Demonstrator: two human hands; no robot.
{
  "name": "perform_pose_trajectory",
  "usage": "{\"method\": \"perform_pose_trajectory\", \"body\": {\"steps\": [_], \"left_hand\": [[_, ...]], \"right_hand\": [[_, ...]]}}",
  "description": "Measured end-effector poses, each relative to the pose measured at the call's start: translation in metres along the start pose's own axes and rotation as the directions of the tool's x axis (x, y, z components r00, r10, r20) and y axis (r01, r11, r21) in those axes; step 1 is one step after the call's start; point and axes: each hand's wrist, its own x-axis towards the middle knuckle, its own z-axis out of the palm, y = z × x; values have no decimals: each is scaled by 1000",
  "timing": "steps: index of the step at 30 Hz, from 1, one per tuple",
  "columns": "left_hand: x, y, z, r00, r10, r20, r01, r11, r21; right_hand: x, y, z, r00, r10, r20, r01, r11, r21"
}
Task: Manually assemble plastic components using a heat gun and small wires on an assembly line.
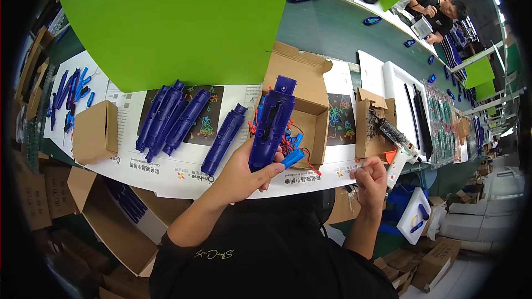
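My left hand (243,173) is closed around a dark blue, hollow plastic housing half (272,127), tilted upright above the paper-covered bench. A bright blue cylindrical battery (292,158) lies at the left thumb tip; whether the thumb grips it cannot be made out. Behind the housing, an open cardboard box (311,127) holds blue batteries with red wires. My right hand (370,180) is raised at the bench's front edge with fingers curled in, and anything within them is hidden. Just right of it is a white gun-shaped tool (402,161) with an orange part.
Several matching housing halves (185,122) lie left of my hands. A closed carton (96,133) and more blue parts (69,97) sit farther left. A green panel (172,22) stands behind. At right are a small carton (372,127) and circuit boards (440,122); a person works beyond.
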Motion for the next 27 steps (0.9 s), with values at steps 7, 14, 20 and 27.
{"method": "perform_pose_trajectory", "body": {"steps": [7, 14, 20, 27], "left_hand": [[7, 18, 3, 993, -95, 66, 80, 975, 209], [26, 27, 14, 933, -67, 354, -159, 806, 570], [24, 4, 20, 977, 21, 214, -115, 894, 434], [22, -18, 24, 997, -65, 51, 67, 997, -48]], "right_hand": [[-13, -51, 6, 999, 1, -39, -29, 677, -735], [26, -60, 69, 844, 66, 532, 241, 840, -486], [25, -41, 76, 774, 174, 608, 70, 932, -356], [24, -33, 59, 883, 216, 416, -211, 976, -60]]}}
